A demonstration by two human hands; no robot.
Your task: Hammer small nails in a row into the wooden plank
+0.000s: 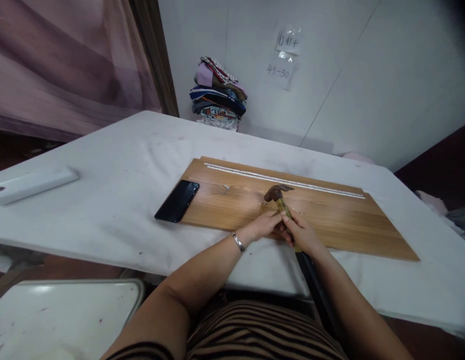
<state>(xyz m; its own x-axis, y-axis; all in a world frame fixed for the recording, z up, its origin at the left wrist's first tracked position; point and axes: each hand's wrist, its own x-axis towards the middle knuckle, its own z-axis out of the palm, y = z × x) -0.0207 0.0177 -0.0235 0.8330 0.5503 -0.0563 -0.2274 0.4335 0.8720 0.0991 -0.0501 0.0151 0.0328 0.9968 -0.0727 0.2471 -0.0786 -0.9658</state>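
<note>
Right hand: the right hand (304, 235) is closed round the upper handle of a hammer (307, 271), the thumb laid along the yellow shaft.
Left hand: the left hand (265, 225) is brought up against the shaft from the other side, its fingertips gathered near the right thumb; whether anything is pinched there cannot be told.
Hammer: it is held over the near half of a wooden board (341, 220), around the middle of its length. Its long axis is slanted, the head (275, 193) being set farther off and to the left, and the black grip being brought back to the right, along the right forearm.
Hammer head: the claw is pointed to the right, the striking end to the left.
Board: its long side is laid roughly left to right, with two pale strips (285, 180) run along the far edge.
Nails: a small scatter of nails (225, 188) is left on the board, left of the hammer.
Phone: a dark phone (177, 201) is laid across the board's left end.
Table: all this is borne by a white-covered table (115, 200); folded cloths (219, 95) are stacked by the wall beyond.
</note>
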